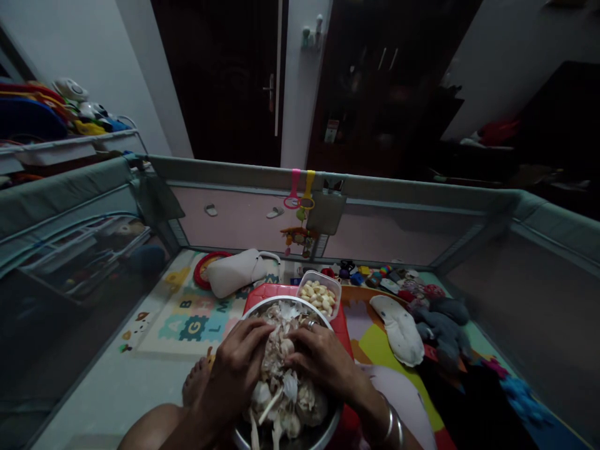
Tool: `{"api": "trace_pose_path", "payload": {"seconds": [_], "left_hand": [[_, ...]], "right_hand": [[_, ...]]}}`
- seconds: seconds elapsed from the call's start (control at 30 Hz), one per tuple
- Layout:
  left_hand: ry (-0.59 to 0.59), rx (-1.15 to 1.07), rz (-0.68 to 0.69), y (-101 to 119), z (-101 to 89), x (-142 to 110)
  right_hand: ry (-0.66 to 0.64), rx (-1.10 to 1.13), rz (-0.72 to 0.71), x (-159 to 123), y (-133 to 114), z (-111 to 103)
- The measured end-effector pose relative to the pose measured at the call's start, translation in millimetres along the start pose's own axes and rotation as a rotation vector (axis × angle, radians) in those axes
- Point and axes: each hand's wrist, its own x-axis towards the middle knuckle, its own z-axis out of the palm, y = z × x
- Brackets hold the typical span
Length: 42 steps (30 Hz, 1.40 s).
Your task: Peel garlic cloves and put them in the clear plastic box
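A round metal bowl (334,431) stands in front of me, full of garlic bulbs (312,406), dry stalks and loose papery skins (281,315). My left hand (241,353) reaches in from the left, its fingers curled down among the skins; what lies under the fingertips is hidden. From the other side, my right hand (323,356), wearing a ring, has thumb and fingers closed around a pale piece of garlic (285,347). Just beyond the bowl, a clear plastic container (338,289) holds peeled garlic cloves (319,297).
The bowl and container rest on a red stool (262,291). Around me is a playpen with a padded rail (234,167). A letter play mat (154,337), a white pillow (398,331), a grey plush toy (445,331) and several small toys lie on the floor.
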Motion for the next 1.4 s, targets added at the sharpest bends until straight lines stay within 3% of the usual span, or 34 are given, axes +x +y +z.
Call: {"api": "trace_pose_path", "payload": {"seconds": [0.17,0.37,0.5,0.7,1.0,1.4], "left_hand": [[0.017,0.044,0.021,-1,-1.0,0],[0.039,0.115,0.048,1,-1.9,3],[0.029,0.152,0.041,1,-1.0,3],[-0.017,0.164,0.044,4,1.9,3],[-0.018,0.153,0.042,10,4.0,8],[-0.04,0.111,0.03,18,8.6,15]], "right_hand": [[-0.027,-0.041,-0.02,0,-3,4],[0.057,0.099,-0.056,2,2,5],[0.105,0.289,-0.068,3,5,3],[0.166,0.647,0.025,5,12,-1],[0.119,1.073,0.114,8,16,5],[0.057,1.138,0.089,8,8,0]]}}
